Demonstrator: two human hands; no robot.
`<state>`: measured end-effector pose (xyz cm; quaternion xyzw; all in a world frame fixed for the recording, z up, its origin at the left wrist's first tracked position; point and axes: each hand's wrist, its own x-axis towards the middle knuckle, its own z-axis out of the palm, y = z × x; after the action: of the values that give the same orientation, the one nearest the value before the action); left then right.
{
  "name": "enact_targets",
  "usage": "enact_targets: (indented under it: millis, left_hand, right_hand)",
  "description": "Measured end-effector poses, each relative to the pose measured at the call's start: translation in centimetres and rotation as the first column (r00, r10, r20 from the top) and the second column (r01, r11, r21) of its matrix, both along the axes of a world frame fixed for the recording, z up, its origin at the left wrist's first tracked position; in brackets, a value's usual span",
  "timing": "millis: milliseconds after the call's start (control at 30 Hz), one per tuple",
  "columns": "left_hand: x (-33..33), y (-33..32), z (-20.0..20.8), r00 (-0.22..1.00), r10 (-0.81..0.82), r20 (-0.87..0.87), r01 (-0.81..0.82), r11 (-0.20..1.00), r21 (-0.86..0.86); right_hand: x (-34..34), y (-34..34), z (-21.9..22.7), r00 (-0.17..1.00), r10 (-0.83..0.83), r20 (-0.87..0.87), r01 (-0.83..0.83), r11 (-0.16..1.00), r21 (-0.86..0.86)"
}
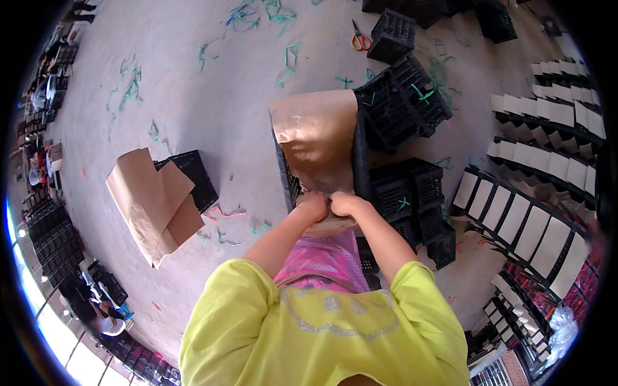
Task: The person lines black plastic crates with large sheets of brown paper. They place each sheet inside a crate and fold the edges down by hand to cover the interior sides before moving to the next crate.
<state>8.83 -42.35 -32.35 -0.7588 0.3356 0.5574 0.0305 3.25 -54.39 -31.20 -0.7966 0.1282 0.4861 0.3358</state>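
Brown paper [315, 138] lies beneath left hand [312, 206] and right hand [346, 204], perhaps pinched.

Warehouse or packing workshop, by the look of it. Wide grey, concrete-like floor [212, 122], littered with snipped green straps [134, 89]; orange-handled scissors [361, 42] lying among them. Black plastic crates [389, 116] heaped in the middle, a paper-lined crate [362, 157] beside them. Long ranks of pale sheets [533, 228] edged in black, right side. More dark stacks [55, 228] along left rim; another person [111, 325] there, near bright window panes [29, 276]. Bulk stock, not household goods.
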Motion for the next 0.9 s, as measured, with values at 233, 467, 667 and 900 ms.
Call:
enact_targets:
  millis: [233,467,667,900]
  left_hand:
    - [0.1,-0.4,1.9,0.887,-0.392,0.244,0.409,0.912,-0.021]
    - [0.7,-1.9,0.2,0.96,-0.281,0.005,0.274,0.94,0.204]
    - [1.1,-2.4,1.4,0.97,-0.244,-0.009,0.241,0.949,0.203]
    - [1.8,-2.3,1.5,0.977,-0.211,-0.015,0.21,0.964,0.163]
  right_hand:
    - [0.9,0.3,0.4,0.968,0.203,-0.147,-0.24,0.922,-0.304]
    - [5.0,1.2,1.8,0.777,-0.084,0.624,0.171,0.982,-0.082]
    - [11.9,-2.4,-3.4,0.855,-0.348,0.385,0.407,0.91,-0.081]
    - [12.5,-1.7,-4.3,0.799,-0.418,0.432,0.446,0.894,0.04]
